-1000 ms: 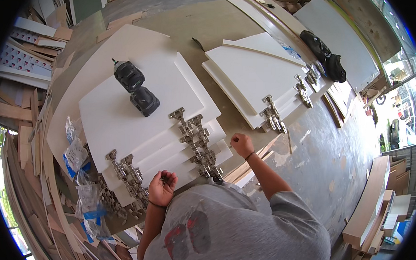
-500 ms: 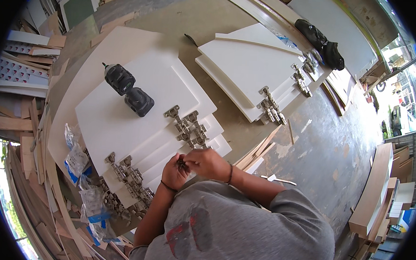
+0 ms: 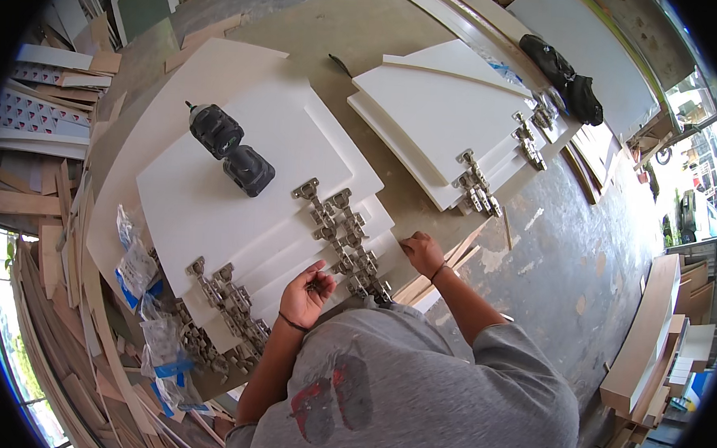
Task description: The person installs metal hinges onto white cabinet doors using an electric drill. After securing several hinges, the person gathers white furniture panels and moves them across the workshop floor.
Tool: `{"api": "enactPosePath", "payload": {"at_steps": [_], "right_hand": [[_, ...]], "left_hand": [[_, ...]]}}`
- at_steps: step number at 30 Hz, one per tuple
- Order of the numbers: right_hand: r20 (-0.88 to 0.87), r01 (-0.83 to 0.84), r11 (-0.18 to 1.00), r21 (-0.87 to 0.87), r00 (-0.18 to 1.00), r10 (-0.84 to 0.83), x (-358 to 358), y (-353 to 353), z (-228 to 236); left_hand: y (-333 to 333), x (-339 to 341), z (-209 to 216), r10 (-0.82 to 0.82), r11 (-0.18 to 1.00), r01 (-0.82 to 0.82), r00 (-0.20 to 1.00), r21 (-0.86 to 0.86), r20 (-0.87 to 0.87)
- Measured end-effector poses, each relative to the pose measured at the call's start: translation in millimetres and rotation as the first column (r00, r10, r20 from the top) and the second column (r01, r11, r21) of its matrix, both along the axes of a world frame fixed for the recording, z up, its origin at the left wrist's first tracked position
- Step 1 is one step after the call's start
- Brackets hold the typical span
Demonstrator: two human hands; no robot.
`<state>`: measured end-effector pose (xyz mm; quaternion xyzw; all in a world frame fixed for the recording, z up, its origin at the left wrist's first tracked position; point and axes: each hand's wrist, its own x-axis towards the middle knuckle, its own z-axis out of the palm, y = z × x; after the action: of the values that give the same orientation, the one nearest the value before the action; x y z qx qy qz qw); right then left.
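Note:
My left hand (image 3: 303,299) is palm up with its fingers curled round small dark pieces that look like screws. It hovers over the near edge of a stack of white panels (image 3: 239,181). My right hand (image 3: 424,254) is at the stack's right edge, fingers pressed together; whatever they hold is too small to make out. Between the hands runs a row of metal cabinet hinges (image 3: 344,227) along the panels' stepped edges. More hinges (image 3: 229,298) line the left side. A black cordless drill (image 3: 231,148) lies on the top panel.
A second stack of white panels (image 3: 438,106) with hinges stands beyond on the right. Plastic bags (image 3: 158,343) lie left of the near stack, by piled wood offcuts (image 3: 46,305). A black bag (image 3: 561,76) rests at the far right. Wood strips (image 3: 462,252) lie past my right hand.
My right hand has left my left hand and moved right to the stack's edge. The left hand stays almost in place, and its small dark contents are now less covered.

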<state>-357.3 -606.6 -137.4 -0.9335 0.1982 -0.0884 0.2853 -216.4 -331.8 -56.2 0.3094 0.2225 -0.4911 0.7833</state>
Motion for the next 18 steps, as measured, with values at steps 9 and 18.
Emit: {"api": "enactPosePath", "payload": {"at_steps": [9, 18], "right_hand": [[-0.002, 0.055, 0.996, -0.076, 0.998, -0.056, 7.3, -3.6, 3.3], [0.334, -0.433, 0.878, 0.205, 0.874, 0.353, 59.8, 102.6, 131.2]], "left_hand": [[1.5, -1.3, -6.1, -0.01, 0.999, 0.009, 1.0, -0.044, -0.018], [-5.1, -6.4, -1.9, 0.018, 1.0, -0.018, 1.0, 0.022, 0.006]]}}
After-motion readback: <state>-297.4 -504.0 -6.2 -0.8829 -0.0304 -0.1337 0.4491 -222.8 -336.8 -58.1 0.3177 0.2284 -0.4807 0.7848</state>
